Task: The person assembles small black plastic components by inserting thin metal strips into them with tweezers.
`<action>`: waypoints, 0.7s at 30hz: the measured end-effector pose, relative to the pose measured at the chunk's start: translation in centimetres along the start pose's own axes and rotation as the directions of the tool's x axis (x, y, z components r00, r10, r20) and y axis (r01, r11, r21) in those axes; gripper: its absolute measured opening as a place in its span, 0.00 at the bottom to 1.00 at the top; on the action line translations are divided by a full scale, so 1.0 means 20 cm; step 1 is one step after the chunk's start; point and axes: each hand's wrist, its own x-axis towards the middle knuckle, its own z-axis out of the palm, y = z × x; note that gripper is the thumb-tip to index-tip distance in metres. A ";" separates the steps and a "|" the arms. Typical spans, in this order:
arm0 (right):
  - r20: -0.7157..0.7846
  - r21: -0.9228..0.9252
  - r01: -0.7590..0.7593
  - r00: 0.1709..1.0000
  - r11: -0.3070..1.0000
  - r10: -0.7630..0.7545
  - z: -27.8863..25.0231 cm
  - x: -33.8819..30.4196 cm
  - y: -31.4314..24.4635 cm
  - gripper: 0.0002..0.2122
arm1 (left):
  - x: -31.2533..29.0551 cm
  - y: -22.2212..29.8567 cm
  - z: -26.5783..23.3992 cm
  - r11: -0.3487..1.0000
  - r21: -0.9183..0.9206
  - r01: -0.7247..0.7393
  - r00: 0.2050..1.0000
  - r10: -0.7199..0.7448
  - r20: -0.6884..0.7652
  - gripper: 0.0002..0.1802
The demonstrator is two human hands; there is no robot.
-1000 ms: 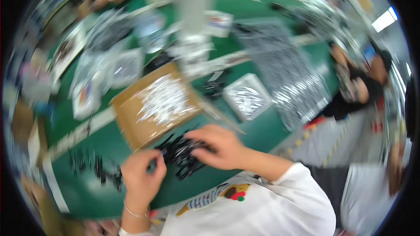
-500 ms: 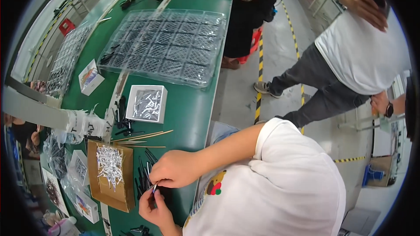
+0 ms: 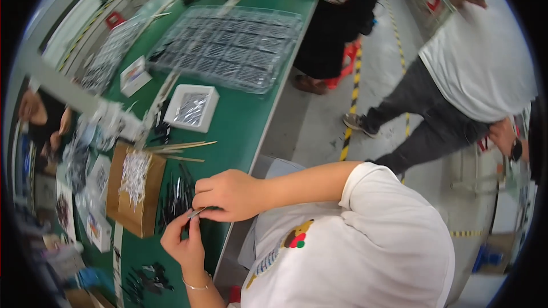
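My right hand [image 3: 228, 195] and my left hand [image 3: 181, 242], which wears a thin bracelet, meet at the near edge of the green table [image 3: 251, 115]. Together they pinch a thin grey metal part [image 3: 197, 213] between the fingertips. Just beyond the hands lies a pile of thin black parts [image 3: 174, 191]. Beside that pile stands a brown cardboard box [image 3: 127, 212] with small white pieces in it.
A white square tray [image 3: 193, 108] of silvery parts and some wooden sticks [image 3: 178, 147] lie farther along the table. Large clear plastic trays [image 3: 228, 45] sit beyond. A person in black [image 3: 337, 17] sits at the table; another person [image 3: 462, 74] stands in the aisle.
The view has swung round, so the table now runs up the left side. My hands stay by the black parts and now pinch one thin part between them.
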 end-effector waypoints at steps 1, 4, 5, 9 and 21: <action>0.002 -0.016 0.050 0.999 0.999 -0.050 0.02 0.02 -0.01 0.05 | 0.00 -0.01 -0.01 1.000 0.015 0.009 1.000 -0.009 0.000 0.07; 0.020 -0.070 0.192 0.981 0.979 -0.191 0.09 0.13 0.00 0.07 | 0.00 -0.02 -0.06 0.993 0.107 -0.039 0.997 0.046 -0.060 0.09; 0.033 -0.062 0.197 0.980 0.978 -0.196 0.10 0.16 -0.01 0.06 | 0.01 -0.01 -0.08 0.984 0.164 -0.066 0.993 0.082 -0.088 0.09; 0.024 -0.014 0.219 0.975 0.976 -0.219 0.17 0.32 -0.01 0.05 | 0.05 0.04 -0.13 0.993 0.100 -0.058 0.968 0.080 -0.238 0.09; 0.410 0.237 0.026 0.903 0.971 -0.125 0.33 0.68 0.00 0.09 | 0.10 -0.01 -0.38 0.991 0.094 0.094 0.977 -0.074 -0.201 0.17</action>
